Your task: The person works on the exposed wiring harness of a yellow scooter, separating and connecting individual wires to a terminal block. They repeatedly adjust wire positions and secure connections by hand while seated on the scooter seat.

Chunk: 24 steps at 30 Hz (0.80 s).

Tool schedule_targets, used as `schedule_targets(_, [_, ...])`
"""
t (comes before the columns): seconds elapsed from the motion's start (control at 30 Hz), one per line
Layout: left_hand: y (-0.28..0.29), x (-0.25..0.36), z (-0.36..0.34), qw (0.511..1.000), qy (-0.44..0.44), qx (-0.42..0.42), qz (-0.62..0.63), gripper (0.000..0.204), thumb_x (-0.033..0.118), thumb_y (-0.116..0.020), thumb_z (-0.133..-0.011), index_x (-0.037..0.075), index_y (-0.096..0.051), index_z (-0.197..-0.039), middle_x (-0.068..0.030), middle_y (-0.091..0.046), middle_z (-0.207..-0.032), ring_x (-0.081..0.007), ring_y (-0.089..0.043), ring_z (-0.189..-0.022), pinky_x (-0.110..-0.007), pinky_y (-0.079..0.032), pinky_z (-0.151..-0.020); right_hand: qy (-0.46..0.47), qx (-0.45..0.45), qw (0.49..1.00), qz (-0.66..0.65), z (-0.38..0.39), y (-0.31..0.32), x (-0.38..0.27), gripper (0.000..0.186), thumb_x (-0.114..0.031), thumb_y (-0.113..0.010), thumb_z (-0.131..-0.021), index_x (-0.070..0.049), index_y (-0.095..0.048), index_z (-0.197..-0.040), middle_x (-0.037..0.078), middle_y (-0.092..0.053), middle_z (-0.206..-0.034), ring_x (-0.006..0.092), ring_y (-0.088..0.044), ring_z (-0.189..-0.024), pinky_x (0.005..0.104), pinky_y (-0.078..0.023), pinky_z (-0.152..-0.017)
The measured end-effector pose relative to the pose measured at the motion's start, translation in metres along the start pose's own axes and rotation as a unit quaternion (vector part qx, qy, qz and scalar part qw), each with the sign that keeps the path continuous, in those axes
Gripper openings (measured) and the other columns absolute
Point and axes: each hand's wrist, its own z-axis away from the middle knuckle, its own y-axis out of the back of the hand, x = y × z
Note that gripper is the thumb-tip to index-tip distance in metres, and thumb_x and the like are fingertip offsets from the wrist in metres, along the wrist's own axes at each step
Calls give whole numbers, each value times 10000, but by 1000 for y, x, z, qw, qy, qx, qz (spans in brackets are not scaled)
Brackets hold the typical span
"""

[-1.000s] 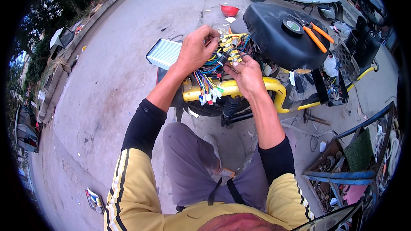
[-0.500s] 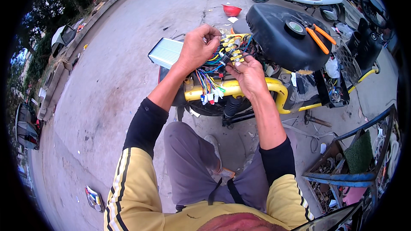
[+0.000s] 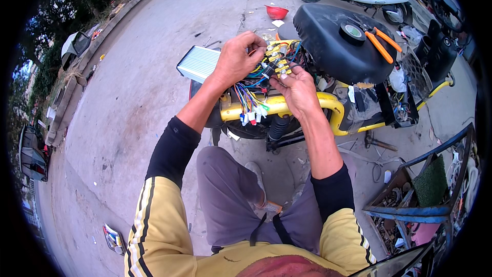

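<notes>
The black seat (image 3: 320,54) carries a tape roll (image 3: 352,32) and orange-handled pliers (image 3: 379,47).

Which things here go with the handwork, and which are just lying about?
Likely part of it:
yellow terminals between left hand and right hand
coloured wires
silver box
orange pliers, perhaps
tape, perhaps

Apparently just lying about:
red bowl
paper scrap
hammer

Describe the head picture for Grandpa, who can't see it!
A person holds yellow connectors in the right grip, left grip beside them, among colourful wires on a yellow-framed scooter. Orange-handled pliers and a tape roll rest on a big black cover.
</notes>
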Motion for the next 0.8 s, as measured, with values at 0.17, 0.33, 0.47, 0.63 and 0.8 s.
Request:
schedule_targets(0.17, [-1, -1, 0, 1000, 4, -6, 0, 101, 55, -743, -890, -9, -718, -964, -134, -704, -870, -247, -707, -779, -359, -549, -710, 5, 1, 1000, 1, -1, 0, 2, 331, 90, -511, -1022, 22, -557, -1342, 136, -682, -1233, 209, -693, -1089, 382, -588, -973])
schedule_targets(0.33, [-1, 0, -1, 1000, -3, -12, -14, 101, 58, -745, -895, -10, -707, -960, -134, -702, -873, -259, -705, -776, -363, -550, -708, 4, 4, 1000, 7, -1, -1, 1, 332, 103, -509, -1012, 25, -564, -1330, 131, -687, -1216, 201, -693, -1077, 375, -593, -965])
schedule_targets(0.47, [-2, -4, -2, 1000, -19, -13, -19, 55, 30, -721, -922, -6, -703, -959, -75, -711, -858, -121, -639, -753, -299, -530, -684, 3, 7, 1000, 9, -1, 1, 1, 334, 105, -509, -1010, 24, -565, -1329, 128, -689, -1207, 198, -692, -1073, 370, -594, -962])
schedule_targets(0.63, [-3, -4, -1, 1000, -17, -13, -13, 51, 24, -718, -921, -4, -704, -961, -70, -705, -851, -120, -638, -751, -298, -529, -681, 5, 6, 1000, 10, 0, -1, 0, 336, 101, -511, -1012, 19, -566, -1334, 128, -690, -1199, 195, -692, -1071, 365, -595, -956])
schedule_targets(0.8, [-2, -5, -1, 1000, -18, -15, -12, 48, 23, -714, -925, -1, -702, -964, -61, -698, -848, -109, -627, -742, -289, -522, -673, 7, 5, 1000, 11, -1, 0, 2, 336, 96, -511, -1015, 19, -565, -1338, 127, -690, -1197, 192, -694, -1064, 364, -597, -954])
